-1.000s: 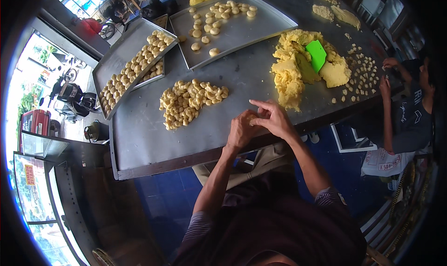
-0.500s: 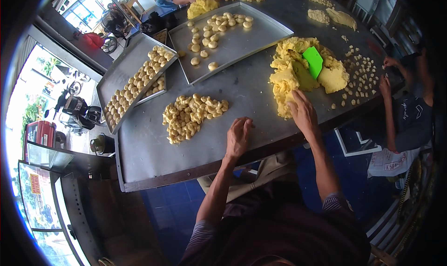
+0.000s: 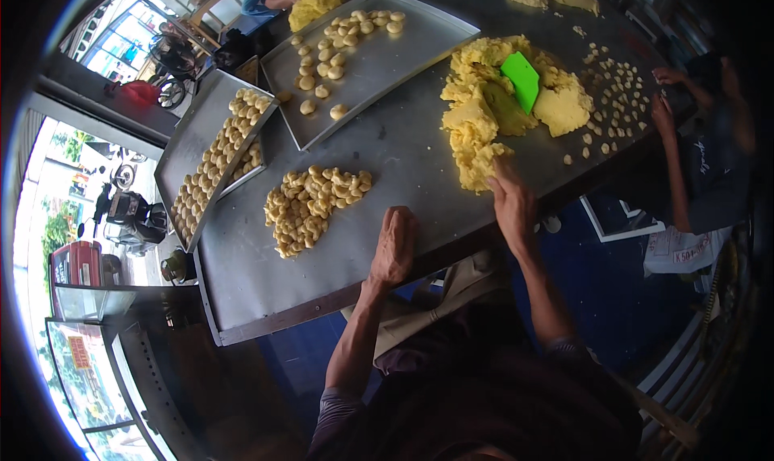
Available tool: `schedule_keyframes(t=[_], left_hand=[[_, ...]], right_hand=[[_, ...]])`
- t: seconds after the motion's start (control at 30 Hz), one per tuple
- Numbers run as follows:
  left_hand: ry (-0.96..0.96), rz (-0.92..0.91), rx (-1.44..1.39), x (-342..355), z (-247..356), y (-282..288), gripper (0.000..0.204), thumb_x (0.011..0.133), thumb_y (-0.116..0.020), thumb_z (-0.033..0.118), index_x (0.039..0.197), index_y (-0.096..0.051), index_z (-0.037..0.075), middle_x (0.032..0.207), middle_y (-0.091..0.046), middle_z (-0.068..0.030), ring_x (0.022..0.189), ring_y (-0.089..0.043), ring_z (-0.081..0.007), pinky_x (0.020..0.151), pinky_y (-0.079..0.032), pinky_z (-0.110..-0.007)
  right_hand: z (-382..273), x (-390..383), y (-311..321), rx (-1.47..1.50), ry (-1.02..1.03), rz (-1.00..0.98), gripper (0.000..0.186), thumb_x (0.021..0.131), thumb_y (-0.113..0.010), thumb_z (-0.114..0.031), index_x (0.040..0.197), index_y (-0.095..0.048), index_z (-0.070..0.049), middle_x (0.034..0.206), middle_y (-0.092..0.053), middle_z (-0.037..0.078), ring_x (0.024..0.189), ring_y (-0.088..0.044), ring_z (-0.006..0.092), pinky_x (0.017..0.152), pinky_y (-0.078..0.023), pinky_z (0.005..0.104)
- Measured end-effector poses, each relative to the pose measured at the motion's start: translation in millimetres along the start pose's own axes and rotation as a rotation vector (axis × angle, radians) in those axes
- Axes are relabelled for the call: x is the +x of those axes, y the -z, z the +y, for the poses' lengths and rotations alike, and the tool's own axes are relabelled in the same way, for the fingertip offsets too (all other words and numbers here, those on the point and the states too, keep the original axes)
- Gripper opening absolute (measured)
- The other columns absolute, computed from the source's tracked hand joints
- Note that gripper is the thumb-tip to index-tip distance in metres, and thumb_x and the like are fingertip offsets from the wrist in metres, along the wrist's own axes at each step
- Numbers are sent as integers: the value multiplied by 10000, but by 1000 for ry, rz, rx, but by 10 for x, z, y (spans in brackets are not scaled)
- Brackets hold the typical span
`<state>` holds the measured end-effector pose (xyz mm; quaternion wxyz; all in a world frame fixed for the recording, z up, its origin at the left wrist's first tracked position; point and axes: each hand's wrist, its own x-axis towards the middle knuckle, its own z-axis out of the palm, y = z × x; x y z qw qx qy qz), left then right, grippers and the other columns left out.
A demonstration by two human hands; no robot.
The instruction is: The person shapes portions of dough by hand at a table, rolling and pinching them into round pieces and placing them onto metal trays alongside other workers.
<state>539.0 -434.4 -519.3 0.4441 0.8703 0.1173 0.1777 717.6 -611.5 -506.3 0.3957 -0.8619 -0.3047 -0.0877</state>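
A large mound of soft yellow dough [image 3: 466, 134] lies on the metal table in front of my right hand. My right hand [image 3: 513, 203] is at the mound's near edge, its fingertips and thumb closed on the dough there. Stuck upright in the mound is a bright green dough scraper [image 3: 521, 82]. My left hand [image 3: 394, 247] is near the table's front edge with its fingers curled in; what they hold, if anything, is hidden. To its left sits a heap of small, pale, glossy dough pieces [image 3: 310, 207].
Farther back, a metal tray [image 3: 387, 66] holds spaced round dough balls. A second tray [image 3: 173, 171], tilted at the left, carries rows of them. Small dough bits [image 3: 617, 98] are scattered at the right, beside a co-worker's hands [image 3: 665, 98]. Another person works over yellow dough [image 3: 314, 9] at the far side.
My right hand's fingers have bent and closed at the dough's near edge. My left hand has turned slightly, with its fingers still curled. The whole view has shifted a little.
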Motion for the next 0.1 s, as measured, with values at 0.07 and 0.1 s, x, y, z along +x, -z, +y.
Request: schedule_keyframes(t=[0.07, 0.1], left_hand=[[26, -70, 297, 45, 70, -23, 185, 1004, -519, 194, 1116, -551, 50, 1265, -446, -138, 1155, -433, -273, 995, -350, -445], [36, -99, 447, 95, 143, -15, 193, 1005, -523, 210, 1118, -554, 57, 1287, -431, -131, 1197, -403, -266, 1027, -319, -471]], right_hand=[[34, -60, -136, -146, 28, -40, 537, 902, -637, -72, 1401, -442, -30, 1442, -415, 250, 1294, -470, 389, 1022, -454, 372], [69, -83, -158, -210, 21, -97, 652, 896, -647, -81, 1477, -350, -73, 1525, -315, 237, 1355, -401, 393, 1060, -423, 356]])
